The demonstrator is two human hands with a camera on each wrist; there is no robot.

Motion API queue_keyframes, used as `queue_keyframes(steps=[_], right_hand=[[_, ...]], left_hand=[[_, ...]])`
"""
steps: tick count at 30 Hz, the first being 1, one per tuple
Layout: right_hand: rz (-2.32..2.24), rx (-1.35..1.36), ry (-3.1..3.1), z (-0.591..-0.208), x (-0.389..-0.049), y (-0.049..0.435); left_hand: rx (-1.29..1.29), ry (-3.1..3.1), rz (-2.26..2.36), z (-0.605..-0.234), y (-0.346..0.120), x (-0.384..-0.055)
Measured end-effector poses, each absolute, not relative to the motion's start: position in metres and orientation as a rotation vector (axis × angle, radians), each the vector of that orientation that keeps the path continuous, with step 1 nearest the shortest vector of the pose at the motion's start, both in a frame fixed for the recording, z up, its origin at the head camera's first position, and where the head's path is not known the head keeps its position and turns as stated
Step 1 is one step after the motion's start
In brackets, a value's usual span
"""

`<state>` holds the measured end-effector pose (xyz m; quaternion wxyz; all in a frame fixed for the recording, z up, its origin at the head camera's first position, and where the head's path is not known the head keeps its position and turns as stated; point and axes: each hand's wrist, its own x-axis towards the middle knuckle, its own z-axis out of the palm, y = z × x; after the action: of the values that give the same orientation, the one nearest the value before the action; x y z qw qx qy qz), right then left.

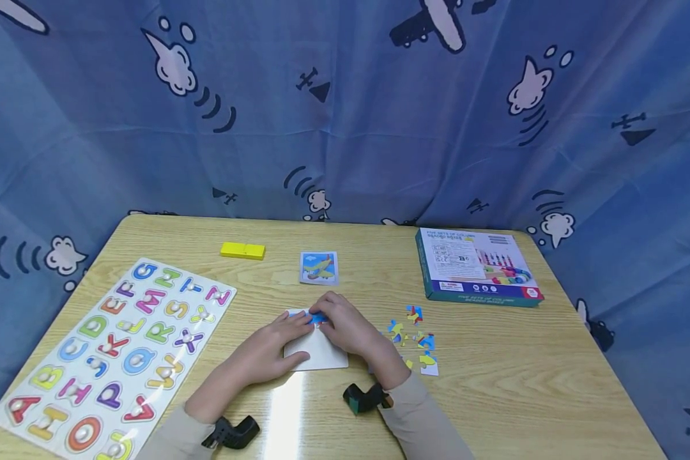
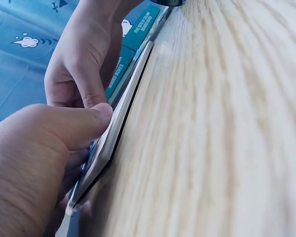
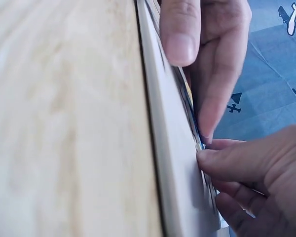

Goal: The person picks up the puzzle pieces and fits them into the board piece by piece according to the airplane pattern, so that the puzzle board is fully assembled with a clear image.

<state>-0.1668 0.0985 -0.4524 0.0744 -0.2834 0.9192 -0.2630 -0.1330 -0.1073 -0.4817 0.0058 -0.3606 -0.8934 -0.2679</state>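
Observation:
A pale jigsaw board (image 1: 316, 358) lies on the table with a few blue and red pieces along its far edge. My left hand (image 1: 273, 348) rests across the board's left side, fingers extended to the pieces and thumb spread on the bare surface. My right hand (image 1: 345, 324) reaches over from the right, its curled fingers and thumb holding a blue jigsaw piece (image 1: 319, 317) against the board, mostly covered. In the right wrist view, my right thumb (image 3: 209, 160) sits beside a left fingertip at the board. A small plane picture card (image 1: 319, 268) lies beyond.
Several loose jigsaw pieces (image 1: 428, 342) are scattered right of my right hand. A letter puzzle board (image 1: 201, 306) fills the left of the table. A yellow block (image 1: 243, 251) lies at the back, and a game box (image 1: 477, 266) at the back right.

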Motion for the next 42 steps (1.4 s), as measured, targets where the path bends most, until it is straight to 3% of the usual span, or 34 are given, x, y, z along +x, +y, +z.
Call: queue_keyframes(steps=[20, 42], right_hand=[[-1.027, -0.547, 2.690, -0.432, -0.173, 0.136], [-0.924, -0.319, 2.814, -0.436, -0.160, 0.248]], left_hand=[[-1.073, -2.858, -0.959, -0.483, -0.105, -0.134], [-1.052, -2.870, -0.971, -0.483, -0.106, -0.131]])
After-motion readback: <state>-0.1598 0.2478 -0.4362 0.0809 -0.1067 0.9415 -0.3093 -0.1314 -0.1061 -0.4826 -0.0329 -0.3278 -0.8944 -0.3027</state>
